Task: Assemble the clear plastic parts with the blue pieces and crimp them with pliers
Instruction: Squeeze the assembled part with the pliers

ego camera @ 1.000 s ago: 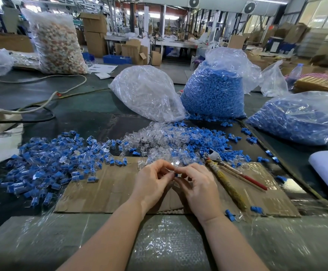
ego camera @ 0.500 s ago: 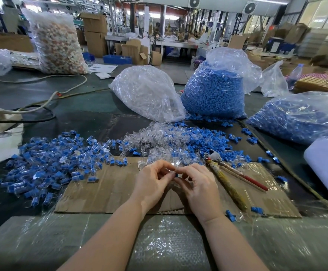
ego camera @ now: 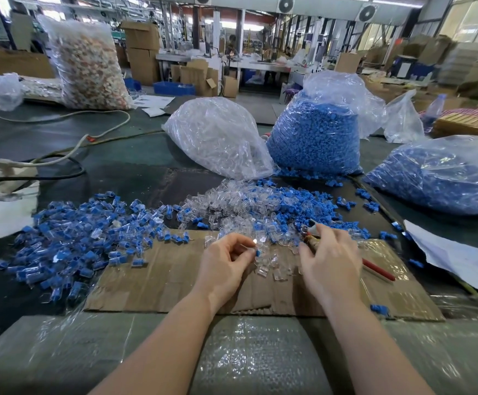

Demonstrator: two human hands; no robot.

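Left hand [ego camera: 226, 256]: pinches one small clear part with a blue piece [ego camera: 257, 253] between thumb and fingertips, above the cardboard sheet [ego camera: 161, 283].
Right hand [ego camera: 329, 259]: curls over the pliers [ego camera: 374, 267] near their head; red handle sticks out to the right.
Loose clear and blue parts [ego camera: 260, 206]: heaped on the desk [ego camera: 124, 178] beyond both hands.
Assembled pieces [ego camera: 75, 238]: piled to the left.

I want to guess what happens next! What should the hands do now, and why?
Probably close the right hand round the pliers and lift them. The left hand already pinches a clear part with a blue piece in it, and the right hand's fingers sit over the pliers, so crimping looks next.
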